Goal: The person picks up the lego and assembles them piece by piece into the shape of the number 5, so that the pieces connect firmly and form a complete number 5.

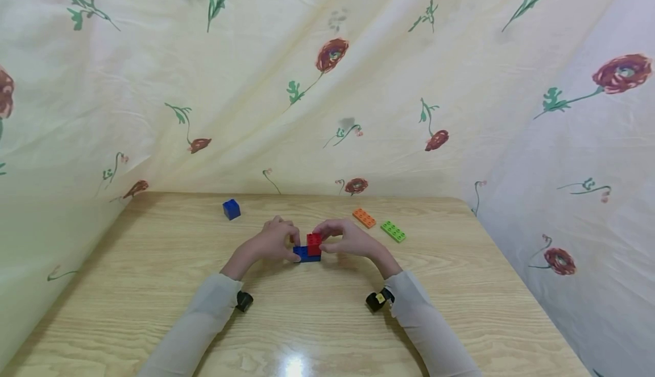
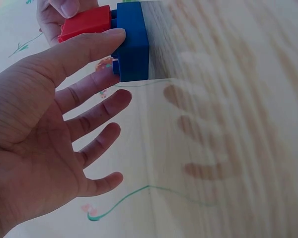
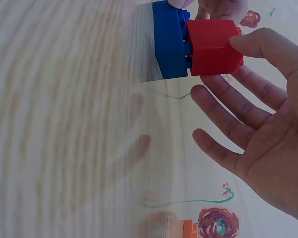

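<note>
A long blue toy brick (image 1: 307, 258) stands on the table in front of the person, studs up. The left hand (image 1: 273, 240) pinches its left end between thumb and index finger, the other fingers spread. Over the brick's right end sits a square red brick (image 1: 314, 245), pinched by the right hand (image 1: 353, 239) with the thumb on its near side. In the right wrist view, studs of the blue brick (image 3: 170, 44) show in a narrow gap below the red brick (image 3: 214, 48).
On the wooden table (image 1: 307, 326), a square blue brick (image 1: 232, 210) lies at the back left. Flat orange (image 1: 364, 218) and green bricks (image 1: 393, 231) lie to the right, beyond the right hand. A flowered cloth (image 1: 256, 81) hangs behind the table.
</note>
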The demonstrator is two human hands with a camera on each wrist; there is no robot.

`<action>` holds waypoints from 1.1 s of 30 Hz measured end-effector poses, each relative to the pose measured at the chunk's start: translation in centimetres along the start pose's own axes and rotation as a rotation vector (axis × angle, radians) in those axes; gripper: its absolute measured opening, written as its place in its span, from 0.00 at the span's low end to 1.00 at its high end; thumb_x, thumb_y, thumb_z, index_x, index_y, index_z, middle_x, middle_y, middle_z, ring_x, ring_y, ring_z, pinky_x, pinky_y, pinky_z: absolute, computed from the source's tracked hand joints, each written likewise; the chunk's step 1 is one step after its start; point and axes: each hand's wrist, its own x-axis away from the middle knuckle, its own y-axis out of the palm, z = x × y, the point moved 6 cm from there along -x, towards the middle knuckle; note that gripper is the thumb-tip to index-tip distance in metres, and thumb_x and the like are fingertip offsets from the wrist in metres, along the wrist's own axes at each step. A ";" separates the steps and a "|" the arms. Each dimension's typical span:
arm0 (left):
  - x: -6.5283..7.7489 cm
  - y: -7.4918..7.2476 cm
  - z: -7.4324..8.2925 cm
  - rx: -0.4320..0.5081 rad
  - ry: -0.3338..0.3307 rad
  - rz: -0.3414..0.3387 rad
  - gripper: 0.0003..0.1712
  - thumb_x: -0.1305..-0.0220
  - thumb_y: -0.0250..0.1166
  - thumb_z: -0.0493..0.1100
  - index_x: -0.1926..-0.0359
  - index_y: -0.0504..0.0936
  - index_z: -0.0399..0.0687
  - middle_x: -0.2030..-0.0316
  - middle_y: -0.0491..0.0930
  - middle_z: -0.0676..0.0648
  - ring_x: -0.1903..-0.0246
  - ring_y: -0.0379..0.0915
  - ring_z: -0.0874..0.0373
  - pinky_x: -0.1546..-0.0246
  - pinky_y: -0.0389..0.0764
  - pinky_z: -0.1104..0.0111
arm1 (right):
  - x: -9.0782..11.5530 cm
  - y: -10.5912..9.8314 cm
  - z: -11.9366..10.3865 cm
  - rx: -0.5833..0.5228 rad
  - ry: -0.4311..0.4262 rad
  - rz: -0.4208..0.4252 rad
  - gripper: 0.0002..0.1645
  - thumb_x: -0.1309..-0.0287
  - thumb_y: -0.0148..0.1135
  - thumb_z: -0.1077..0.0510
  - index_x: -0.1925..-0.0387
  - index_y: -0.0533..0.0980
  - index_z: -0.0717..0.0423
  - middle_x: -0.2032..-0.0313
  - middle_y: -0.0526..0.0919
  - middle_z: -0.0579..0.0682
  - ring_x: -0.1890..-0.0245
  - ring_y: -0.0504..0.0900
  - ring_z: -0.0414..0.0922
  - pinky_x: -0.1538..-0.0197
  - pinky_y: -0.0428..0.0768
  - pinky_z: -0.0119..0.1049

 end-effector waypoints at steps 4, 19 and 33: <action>0.0 0.1 -0.1 0.007 -0.004 -0.003 0.11 0.46 0.80 0.47 0.69 0.83 0.57 0.62 0.79 0.53 0.55 0.61 0.53 0.53 0.63 0.58 | 0.0 0.0 0.2 0.004 0.013 0.001 0.21 0.38 0.70 0.58 0.44 0.80 0.53 0.49 0.87 0.48 0.47 0.83 0.45 0.32 0.74 0.53; 0.0 0.0 0.0 0.025 -0.007 -0.002 0.11 0.46 0.80 0.47 0.69 0.83 0.56 0.62 0.79 0.53 0.55 0.61 0.53 0.53 0.62 0.57 | -0.1 0.0 0.1 0.003 0.023 0.001 0.20 0.39 0.70 0.58 0.46 0.80 0.52 0.51 0.87 0.48 0.47 0.83 0.47 0.33 0.75 0.54; 0.1 0.0 -0.1 0.061 -0.023 -0.005 0.11 0.47 0.81 0.46 0.70 0.84 0.56 0.64 0.80 0.53 0.54 0.61 0.52 0.56 0.62 0.59 | -0.1 0.2 -0.2 -0.006 0.046 0.016 0.18 0.41 0.74 0.56 0.50 0.80 0.51 0.54 0.87 0.46 0.49 0.83 0.45 0.33 0.74 0.56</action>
